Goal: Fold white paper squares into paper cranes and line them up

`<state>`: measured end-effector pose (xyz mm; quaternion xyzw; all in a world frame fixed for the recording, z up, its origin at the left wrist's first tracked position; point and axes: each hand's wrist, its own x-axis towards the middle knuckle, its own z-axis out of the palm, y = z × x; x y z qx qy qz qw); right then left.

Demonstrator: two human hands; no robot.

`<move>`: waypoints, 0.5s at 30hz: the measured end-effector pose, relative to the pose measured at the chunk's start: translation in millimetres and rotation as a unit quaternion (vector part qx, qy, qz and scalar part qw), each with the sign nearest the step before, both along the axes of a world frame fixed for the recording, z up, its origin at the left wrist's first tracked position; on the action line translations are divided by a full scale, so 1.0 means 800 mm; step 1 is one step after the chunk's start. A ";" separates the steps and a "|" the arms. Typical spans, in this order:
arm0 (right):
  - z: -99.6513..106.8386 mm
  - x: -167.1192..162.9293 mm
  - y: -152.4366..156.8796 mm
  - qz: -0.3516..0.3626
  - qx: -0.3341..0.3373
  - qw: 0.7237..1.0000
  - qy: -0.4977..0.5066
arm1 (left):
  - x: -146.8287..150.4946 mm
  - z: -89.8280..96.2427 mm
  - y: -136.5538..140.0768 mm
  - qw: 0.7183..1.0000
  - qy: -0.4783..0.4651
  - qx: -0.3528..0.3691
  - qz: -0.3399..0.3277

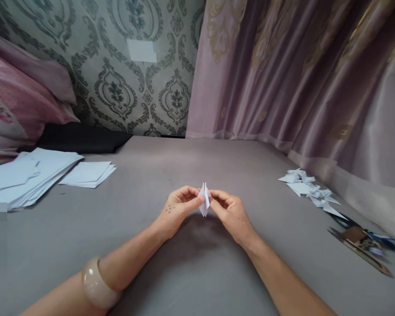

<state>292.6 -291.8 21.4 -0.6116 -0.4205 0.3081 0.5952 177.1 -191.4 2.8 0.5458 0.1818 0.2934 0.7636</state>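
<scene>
Head view: at frame centre I see the left hand (175, 211) and right hand (234, 216) each pinching one side of the folded white paper (204, 209), points upward, where I judge light, even pressure best protects its creases; no brand, label or writing legible.

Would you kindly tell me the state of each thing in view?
Folded paper: creased, upright
Left hand: pinching the folded paper
Right hand: also pinching it
Small sheets: loosely stacked, flat
Large sheets: unevenly stacked, flat
Folded pieces: in a loose cluster
Curtain: hanging in folds
</scene>
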 end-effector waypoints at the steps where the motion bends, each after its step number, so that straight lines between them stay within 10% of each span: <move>1: 0.000 0.000 0.000 0.006 0.003 1.000 -0.005 | 0.000 -0.001 0.000 1.000 0.003 0.001 0.005; 15: -0.009 0.005 0.005 0.006 -0.006 0.997 0.076 | -0.001 0.005 -0.003 0.999 0.043 -0.001 -0.018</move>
